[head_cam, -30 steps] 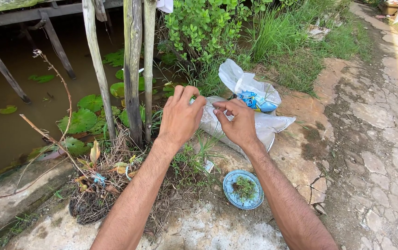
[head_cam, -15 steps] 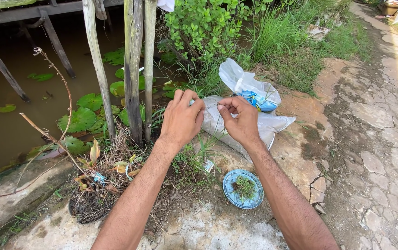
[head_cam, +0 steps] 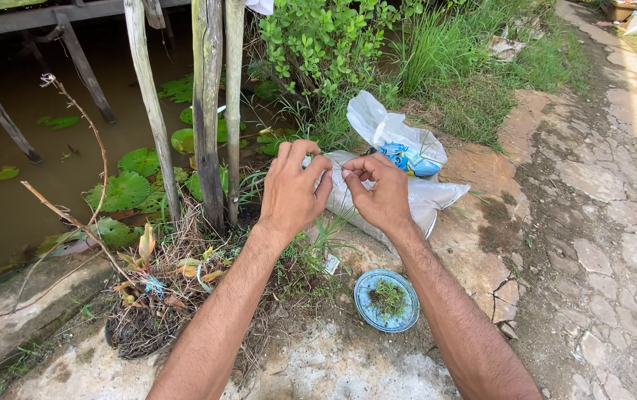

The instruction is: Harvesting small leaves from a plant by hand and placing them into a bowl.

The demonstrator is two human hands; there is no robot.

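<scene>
Head view: both hands are raised together over the concrete bank (head_cam: 348,363). Left hand (head_cam: 294,194) has its fingers curled, thumb and forefinger pinching something tiny; right hand (head_cam: 379,194) pinches the same way, fingertips nearly touching the left's. The pinched item is too small to identify. Just behind the hands lies a white plastic bag (head_cam: 415,198) near the bank's far edge. A blue dish (head_cam: 386,300) holding green bits sits below the right forearm. Wooden posts (head_cam: 211,111) stand at the water's edge.

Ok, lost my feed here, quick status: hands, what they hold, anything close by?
Left hand and right hand pinch together on something thin, too small to tell. White plastic bag just behind. Blue dish on the ground below.
</scene>
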